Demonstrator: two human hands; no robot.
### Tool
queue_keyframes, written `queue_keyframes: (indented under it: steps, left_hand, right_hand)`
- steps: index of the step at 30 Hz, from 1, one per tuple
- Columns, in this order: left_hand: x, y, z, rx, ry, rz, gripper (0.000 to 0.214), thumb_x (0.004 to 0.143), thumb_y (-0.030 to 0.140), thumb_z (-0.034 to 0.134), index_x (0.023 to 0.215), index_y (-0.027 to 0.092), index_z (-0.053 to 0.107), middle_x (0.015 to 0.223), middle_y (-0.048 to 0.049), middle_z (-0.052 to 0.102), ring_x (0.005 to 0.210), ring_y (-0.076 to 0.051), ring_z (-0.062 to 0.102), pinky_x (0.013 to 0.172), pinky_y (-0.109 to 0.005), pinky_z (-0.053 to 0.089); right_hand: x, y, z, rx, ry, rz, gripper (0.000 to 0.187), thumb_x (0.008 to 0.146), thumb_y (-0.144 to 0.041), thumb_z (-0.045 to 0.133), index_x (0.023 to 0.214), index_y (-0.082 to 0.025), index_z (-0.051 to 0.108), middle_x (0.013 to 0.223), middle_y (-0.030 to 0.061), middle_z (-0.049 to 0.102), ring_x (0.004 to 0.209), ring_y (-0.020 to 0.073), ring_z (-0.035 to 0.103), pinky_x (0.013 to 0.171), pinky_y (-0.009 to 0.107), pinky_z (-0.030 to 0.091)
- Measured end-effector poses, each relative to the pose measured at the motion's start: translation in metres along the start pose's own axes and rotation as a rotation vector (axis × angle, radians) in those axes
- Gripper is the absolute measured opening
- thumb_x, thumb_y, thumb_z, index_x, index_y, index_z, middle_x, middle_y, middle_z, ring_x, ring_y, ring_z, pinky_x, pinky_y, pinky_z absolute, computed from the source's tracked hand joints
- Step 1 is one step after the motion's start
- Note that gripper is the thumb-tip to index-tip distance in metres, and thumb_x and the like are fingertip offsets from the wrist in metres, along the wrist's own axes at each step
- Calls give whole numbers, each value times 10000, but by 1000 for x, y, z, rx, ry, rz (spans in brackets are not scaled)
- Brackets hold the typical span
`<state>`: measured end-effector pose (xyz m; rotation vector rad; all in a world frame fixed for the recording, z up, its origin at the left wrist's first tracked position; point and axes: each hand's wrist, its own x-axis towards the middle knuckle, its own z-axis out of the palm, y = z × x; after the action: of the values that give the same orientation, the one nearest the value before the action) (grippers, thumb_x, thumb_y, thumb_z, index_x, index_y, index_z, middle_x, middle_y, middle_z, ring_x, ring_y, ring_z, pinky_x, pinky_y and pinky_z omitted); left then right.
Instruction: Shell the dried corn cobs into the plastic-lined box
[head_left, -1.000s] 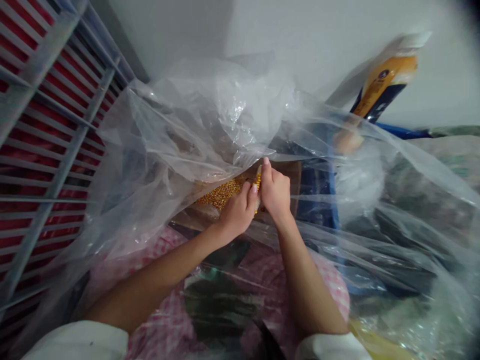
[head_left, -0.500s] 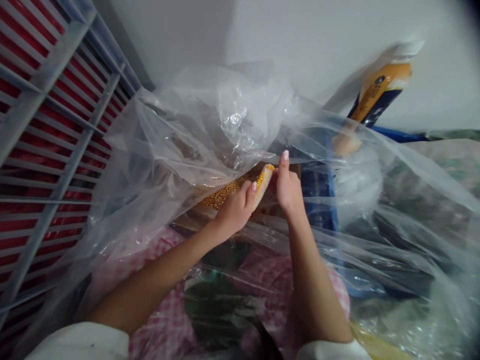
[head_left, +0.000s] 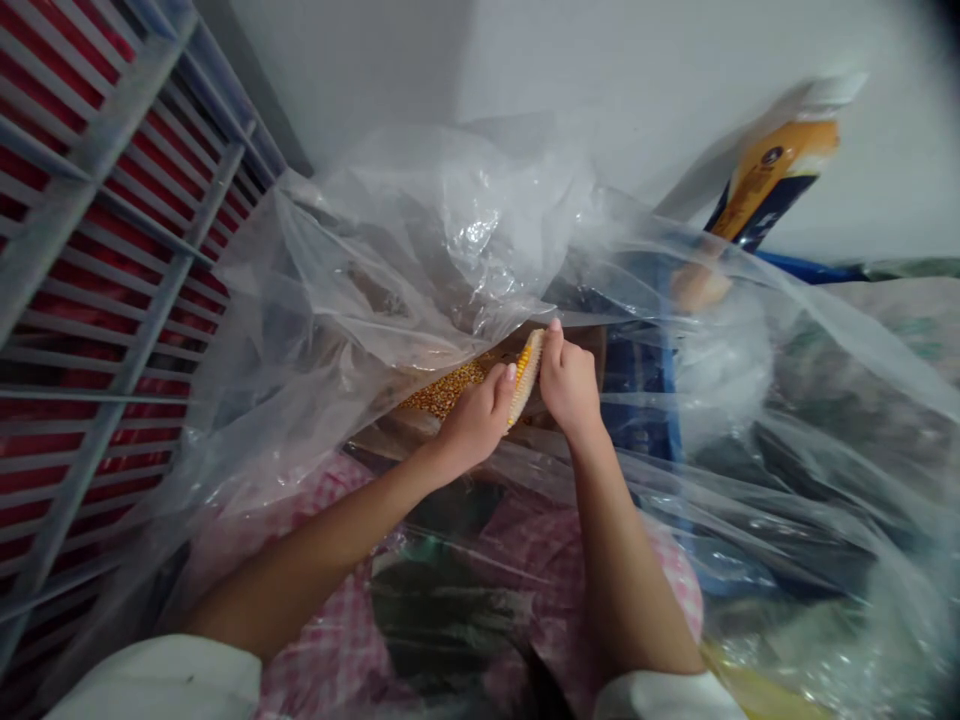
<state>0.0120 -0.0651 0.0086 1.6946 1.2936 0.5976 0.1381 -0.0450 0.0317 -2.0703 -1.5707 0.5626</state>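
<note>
My left hand [head_left: 474, 420] is wrapped round the lower part of a corn cob [head_left: 526, 366] that is partly stripped of kernels. My right hand [head_left: 568, 382] pinches the cob's upper end, thumb on top. Both hands work over a brown container [head_left: 592, 345] holding a heap of loose yellow kernels [head_left: 450, 385]. A big sheet of clear plastic [head_left: 420, 250] drapes around and behind the heap and over my lap.
A grey metal grille with red behind it [head_left: 105, 280] stands at the left. An orange and blue packet [head_left: 772, 175] leans on the white wall at the back right. Blue objects [head_left: 637, 400] lie under the plastic at the right. Pink checked cloth [head_left: 337, 620] covers my lap.
My right hand had lifted off the cob with its fingers pointing up; it has come back down and closed on the cob's upper end. The left hand keeps its hold.
</note>
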Motion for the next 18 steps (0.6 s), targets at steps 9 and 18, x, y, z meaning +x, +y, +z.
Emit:
queue_keyframes:
  steps: [9,18]
  left_hand:
    - [5,6,-6,-240,-22,-136,532,895,512,139,740,181,526,594,-21,544,558,-152,527,553,-278,412]
    - [9,6,-11,-191,-37,-52,528,912,467,154,974,162,581,845,-64,647,785,-170,587,690,-275,441]
  right_hand:
    - [-2,2,10,247,58,77,505,873,-533,227,549,-195,415,549,22,511,504,127,412,526,260,272]
    - [-1,-1,3,478,7,166,516,834,-606,248,727,-191,535,698,20,560,642,137,485,603,256,357]
